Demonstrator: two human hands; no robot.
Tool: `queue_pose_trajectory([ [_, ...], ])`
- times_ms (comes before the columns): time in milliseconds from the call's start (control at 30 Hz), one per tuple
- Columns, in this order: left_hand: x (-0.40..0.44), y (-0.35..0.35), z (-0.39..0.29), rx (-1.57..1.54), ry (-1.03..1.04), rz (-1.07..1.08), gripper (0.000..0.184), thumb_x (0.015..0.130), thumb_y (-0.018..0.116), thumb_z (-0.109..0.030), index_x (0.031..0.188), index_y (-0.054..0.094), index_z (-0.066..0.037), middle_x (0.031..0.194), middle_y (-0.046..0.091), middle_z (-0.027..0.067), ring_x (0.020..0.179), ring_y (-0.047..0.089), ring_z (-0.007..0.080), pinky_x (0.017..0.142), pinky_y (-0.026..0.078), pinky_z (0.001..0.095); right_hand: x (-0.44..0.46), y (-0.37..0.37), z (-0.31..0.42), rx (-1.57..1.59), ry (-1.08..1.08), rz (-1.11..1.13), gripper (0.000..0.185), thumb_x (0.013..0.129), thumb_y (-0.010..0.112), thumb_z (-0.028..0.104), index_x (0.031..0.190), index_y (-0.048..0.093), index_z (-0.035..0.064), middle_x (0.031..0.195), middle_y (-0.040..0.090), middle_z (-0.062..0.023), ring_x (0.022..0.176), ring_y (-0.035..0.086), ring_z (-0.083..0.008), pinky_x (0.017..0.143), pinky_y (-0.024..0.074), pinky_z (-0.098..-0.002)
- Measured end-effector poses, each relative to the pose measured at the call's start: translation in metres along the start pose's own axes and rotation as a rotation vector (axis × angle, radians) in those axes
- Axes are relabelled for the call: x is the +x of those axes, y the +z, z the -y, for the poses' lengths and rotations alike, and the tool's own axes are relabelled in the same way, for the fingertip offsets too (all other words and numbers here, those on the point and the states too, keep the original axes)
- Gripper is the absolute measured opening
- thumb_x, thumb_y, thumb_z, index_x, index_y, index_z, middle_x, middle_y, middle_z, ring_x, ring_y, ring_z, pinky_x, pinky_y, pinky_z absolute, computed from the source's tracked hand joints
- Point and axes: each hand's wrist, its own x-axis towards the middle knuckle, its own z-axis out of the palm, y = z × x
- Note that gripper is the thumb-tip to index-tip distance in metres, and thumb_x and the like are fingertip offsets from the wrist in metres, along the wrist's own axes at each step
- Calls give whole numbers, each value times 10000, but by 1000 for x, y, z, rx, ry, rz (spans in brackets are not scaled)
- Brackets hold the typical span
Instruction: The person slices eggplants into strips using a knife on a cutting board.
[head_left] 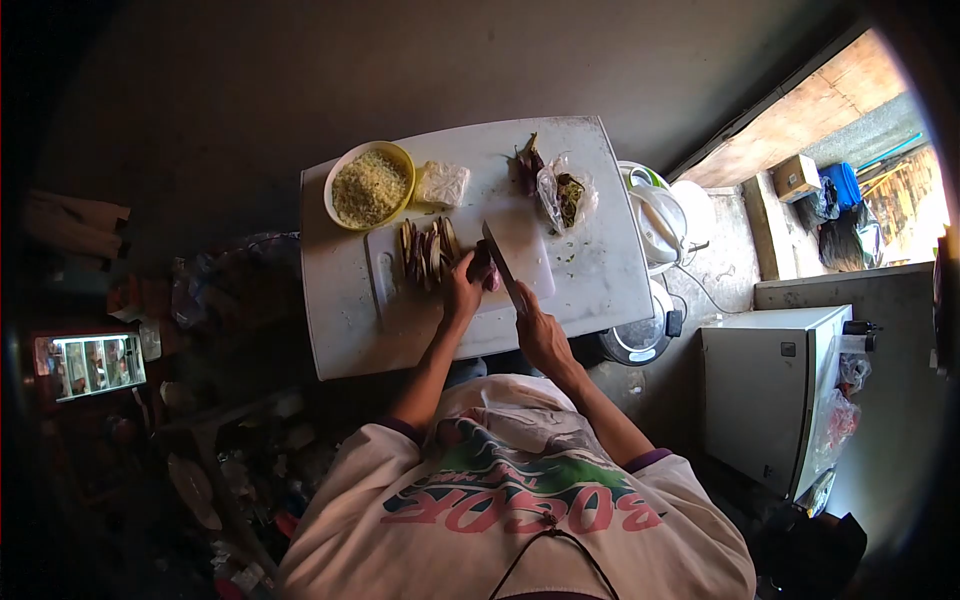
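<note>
On a white table lies a white cutting board [520, 228]. My left hand [463, 289] is closed on a dark purple vegetable [483, 264] near the middle of the board. My right hand [541, 334] is wrapped round the handle of a knife [497, 254], whose broad blade points away from me, just right of the vegetable. Several long dark-and-pale strips [427, 254], which look like sliced eggplant, lie side by side on the board's left part, beyond my left hand.
A yellow bowl of chopped pale food [370, 188] and a wrapped white block [441, 185] stand at the table's [345, 345] far left. Whole purple vegetables [530, 168] and a plastic bag with greens [568, 197] lie far right. Appliances [658, 228] and a white fridge [757, 390] stand right.
</note>
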Motion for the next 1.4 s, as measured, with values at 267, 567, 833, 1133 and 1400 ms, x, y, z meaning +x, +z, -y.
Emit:
queue_pose_trajectory([
  [267,0,2,0,123,-39,43,351,838,726,-123,1134,661,54,1015,676,269,986,648,434,845,507,441,-12,1,3,-123,43,50,654,995,465,175,1581,188,258,720,638,-291,648,623,-498,593,457,-598],
  [567,6,-4,-18,110,-24,91,216,870,694,-168,1003,661,-2,904,676,242,899,647,443,761,499,473,-10,9,11,-160,145,-21,439,987,502,214,1351,341,29,657,617,-290,597,606,-503,571,453,-618],
  [833,-1,6,-3,81,-24,49,204,871,700,-166,976,656,4,870,667,254,858,638,466,722,496,491,-10,8,9,-181,102,-58,275,995,511,243,1017,383,0,644,608,-294,597,598,-520,559,449,-624],
  [1133,0,-2,-6,113,20,55,163,876,689,-134,921,638,14,881,647,230,827,628,441,707,490,483,-9,2,18,-203,181,46,234,1015,419,250,1051,408,19,721,642,-302,699,640,-510,652,487,-610],
  [1400,4,2,13,194,74,93,166,876,674,-130,887,630,29,890,643,258,847,623,468,721,493,502,-7,9,6,-265,79,-1,245,1003,483,232,1060,424,1,659,625,-279,613,625,-488,562,477,-592],
])
